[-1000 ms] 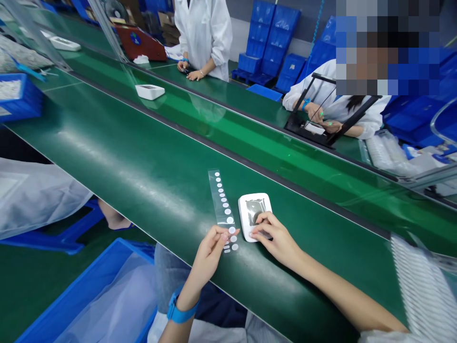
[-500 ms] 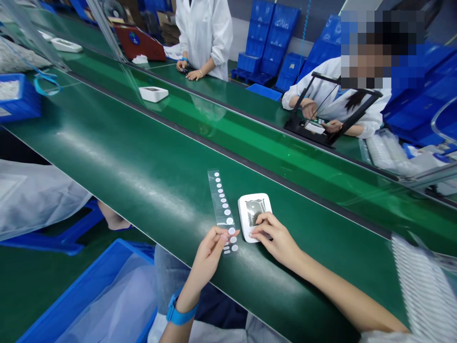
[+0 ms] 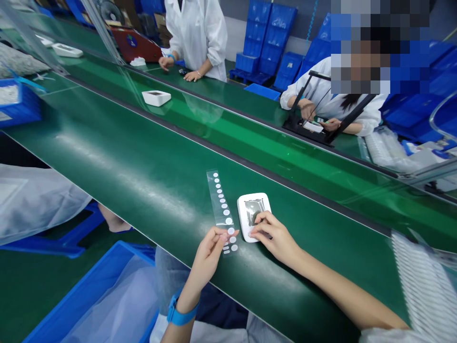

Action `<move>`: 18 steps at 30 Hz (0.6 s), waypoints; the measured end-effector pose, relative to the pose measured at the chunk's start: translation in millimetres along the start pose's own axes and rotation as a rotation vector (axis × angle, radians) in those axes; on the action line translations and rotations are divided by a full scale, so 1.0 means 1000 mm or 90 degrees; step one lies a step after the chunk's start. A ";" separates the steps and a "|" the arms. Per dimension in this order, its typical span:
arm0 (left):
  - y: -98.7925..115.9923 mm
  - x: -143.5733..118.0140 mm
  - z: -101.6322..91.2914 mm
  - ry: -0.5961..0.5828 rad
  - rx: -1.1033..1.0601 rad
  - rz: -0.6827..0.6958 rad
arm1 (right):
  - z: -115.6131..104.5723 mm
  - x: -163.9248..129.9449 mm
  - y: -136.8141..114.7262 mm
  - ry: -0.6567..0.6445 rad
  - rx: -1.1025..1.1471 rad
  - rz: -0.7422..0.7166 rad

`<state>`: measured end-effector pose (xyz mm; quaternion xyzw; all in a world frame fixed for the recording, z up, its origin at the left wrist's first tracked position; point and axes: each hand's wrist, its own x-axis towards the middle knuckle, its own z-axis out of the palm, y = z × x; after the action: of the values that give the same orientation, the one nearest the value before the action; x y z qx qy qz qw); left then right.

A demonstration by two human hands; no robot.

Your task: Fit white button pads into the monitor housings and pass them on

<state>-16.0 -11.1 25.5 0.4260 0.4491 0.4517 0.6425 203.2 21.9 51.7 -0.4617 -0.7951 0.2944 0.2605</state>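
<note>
Co-worker's hand (image 3: 166, 63) moved off black part (image 3: 182, 72). Left hand (image 3: 208, 250) pinches clear dotted strip (image 3: 219, 197); right hand (image 3: 282, 242) curls over white, grey-screened device (image 3: 242, 212) between worktop's (image 3: 143, 157) near and far edges, fingertips bunched, grip unclear.

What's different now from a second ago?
The white plastic box on the shiny green belt slid rightward. Beyond it, a white-sleeved co-worker's hand moved leftward off a small black thing. Unchanged: left hand pinching the clear white-dotted strip, right hand touching the white rounded device with grey screen.
</note>
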 end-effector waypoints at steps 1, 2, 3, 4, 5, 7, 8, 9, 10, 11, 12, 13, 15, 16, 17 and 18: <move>0.000 0.000 0.000 -0.001 -0.002 -0.002 | -0.002 0.001 -0.001 -0.007 0.009 0.008; 0.000 0.000 0.000 -0.001 -0.005 -0.004 | -0.004 0.002 -0.002 -0.011 0.022 0.017; -0.001 0.000 0.000 -0.002 -0.007 -0.005 | -0.006 0.004 -0.003 -0.013 0.037 0.025; -0.001 0.000 0.000 -0.003 -0.009 -0.005 | -0.008 0.005 -0.004 -0.012 0.053 0.033; -0.001 0.000 -0.001 -0.003 -0.010 -0.004 | -0.010 0.006 -0.005 -0.008 0.068 0.042; -0.002 0.000 -0.001 -0.004 -0.012 -0.003 | -0.012 0.008 -0.006 0.001 0.083 0.055; -0.003 0.000 -0.001 -0.005 -0.013 -0.003 | -0.011 0.008 -0.006 0.004 0.080 0.059; -0.003 0.000 -0.001 -0.005 -0.014 -0.003 | -0.011 0.009 -0.006 0.004 0.071 0.062; -0.003 0.001 -0.001 -0.004 -0.016 -0.003 | -0.010 0.009 -0.006 0.001 0.055 0.065; -0.002 0.001 -0.001 -0.003 -0.018 -0.003 | -0.009 0.009 -0.006 -0.005 0.036 0.068; -0.002 0.001 0.000 -0.001 -0.019 -0.004 | -0.008 0.009 -0.007 -0.014 0.015 0.074; -0.002 0.001 0.000 0.001 -0.021 -0.006 | -0.007 0.010 -0.007 -0.025 -0.006 0.082; -0.001 0.002 0.000 0.001 -0.031 -0.018 | -0.008 0.013 -0.008 -0.052 -0.038 0.097; -0.001 0.002 0.000 0.000 -0.038 -0.026 | -0.009 0.015 -0.009 -0.065 -0.044 0.099; -0.001 0.002 0.000 -0.001 -0.044 -0.033 | -0.011 0.017 -0.008 -0.076 -0.037 0.095; -0.001 0.001 0.001 -0.001 -0.051 -0.038 | -0.013 0.019 -0.007 -0.075 -0.017 0.088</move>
<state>-15.1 -10.2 24.6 0.3866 0.4432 0.4494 0.6724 199.5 39.3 68.6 -0.5010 -0.7791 0.3277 0.1860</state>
